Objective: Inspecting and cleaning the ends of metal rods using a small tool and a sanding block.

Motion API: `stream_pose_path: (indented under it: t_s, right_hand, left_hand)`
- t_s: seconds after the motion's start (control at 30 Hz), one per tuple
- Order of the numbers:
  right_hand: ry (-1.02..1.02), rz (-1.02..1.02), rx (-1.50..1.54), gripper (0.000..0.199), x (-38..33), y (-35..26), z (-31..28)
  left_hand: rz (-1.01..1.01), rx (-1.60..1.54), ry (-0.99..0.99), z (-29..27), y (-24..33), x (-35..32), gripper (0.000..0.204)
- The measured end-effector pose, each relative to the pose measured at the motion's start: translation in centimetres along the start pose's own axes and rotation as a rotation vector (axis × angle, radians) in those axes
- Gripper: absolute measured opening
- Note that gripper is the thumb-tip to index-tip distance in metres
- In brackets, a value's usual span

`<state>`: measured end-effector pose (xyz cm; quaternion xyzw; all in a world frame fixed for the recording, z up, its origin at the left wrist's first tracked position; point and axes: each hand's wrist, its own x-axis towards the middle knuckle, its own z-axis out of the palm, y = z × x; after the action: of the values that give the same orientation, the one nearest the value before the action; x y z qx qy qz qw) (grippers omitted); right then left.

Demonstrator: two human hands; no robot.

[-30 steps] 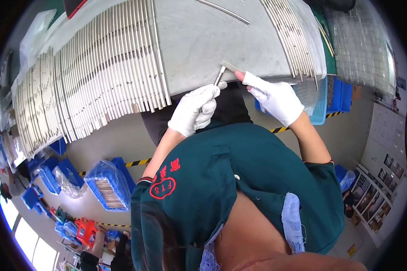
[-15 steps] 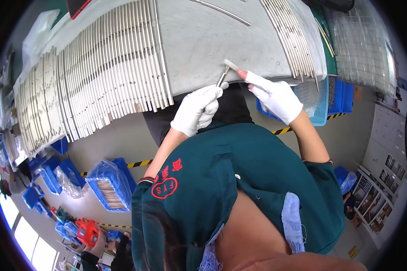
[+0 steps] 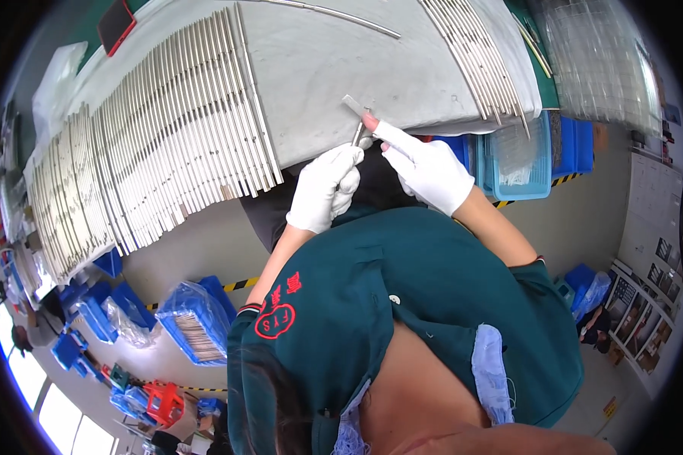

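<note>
My left hand (image 3: 322, 189), in a white glove, is closed around a thin metal tube (image 3: 358, 135) whose upper end sticks out past the fingers. In my right hand (image 3: 429, 171), also gloved but with a bare index fingertip, a flat pale strip (image 3: 351, 105) is pinched. The strip lies slantwise beside the tube's upper end; whether they touch I cannot tell. Both hands are close together at the near edge of the cloth-covered table (image 3: 319, 125). A long row of metal tubes (image 3: 193, 114) lies to the left, and a smaller group of tubes (image 3: 474, 64) to the right.
Another metal tube (image 3: 349, 17) lies across the far part of the cloth. A red-edged dark flat device (image 3: 117, 29) sits at the far left. Clear plastic packaging (image 3: 599, 68) is at the far right, above a light-blue basket (image 3: 535, 186). Blue bins (image 3: 220, 292) stand on the floor.
The view has shifted slightly. My right hand has moved left, toward my left hand, and the strip now extends farther left past the tube's end. Both holds are unchanged.
</note>
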<state>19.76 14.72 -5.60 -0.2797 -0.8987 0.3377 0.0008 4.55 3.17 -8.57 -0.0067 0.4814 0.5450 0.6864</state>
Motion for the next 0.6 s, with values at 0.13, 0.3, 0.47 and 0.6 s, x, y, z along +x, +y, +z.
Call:
stream_pose_path:
  t_s: [0.13,0.3,0.47,0.6]
  right_hand:
    - [-0.005,0.234,0.376,0.040,-1.1,-0.6,-0.5]
    - [-0.014,0.262,0.507,0.041,-0.3,-0.9,-0.3]
    - [-0.080,0.395,0.650,0.042,-0.4,-1.1,-0.8]
    - [-0.049,0.365,0.742,0.038,0.4,-1.1,-0.8]
  left_hand:
    - [0.013,-0.029,-0.026,0.2,0.1,0.0,0.033]
    - [0.017,0.013,-0.012,0.2,0.0,-0.1,0.030]
    - [0.017,0.004,0.009,0.4,0.1,-0.2,0.034]
    - [-0.004,-0.021,-0.012,0.4,0.1,-0.2,0.033]
